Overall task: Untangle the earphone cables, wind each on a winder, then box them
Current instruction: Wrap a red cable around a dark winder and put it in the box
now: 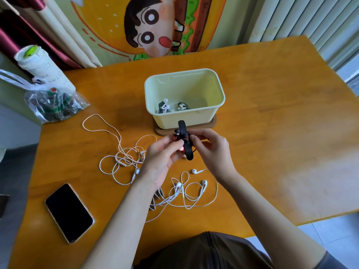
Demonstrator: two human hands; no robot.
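Done: two wound earphones (164,108) lie already in the pale box (194,119), centre of the frame
In hand: your left hand (165,154) and right hand (209,146) both pinch the black winder (185,141), held just in front of the box; the red earphone (181,149) on it looks nearly wound, I judge
Left to do: box this one, then the left white tangle (126,158) and the lower white tangle (186,191) under your wrists
Around: phone (69,212) at lower left, plastic bag (52,101) at upper left, both on the worktop (272,133)
In the way: the white cables cross each other and may snag when you lift one
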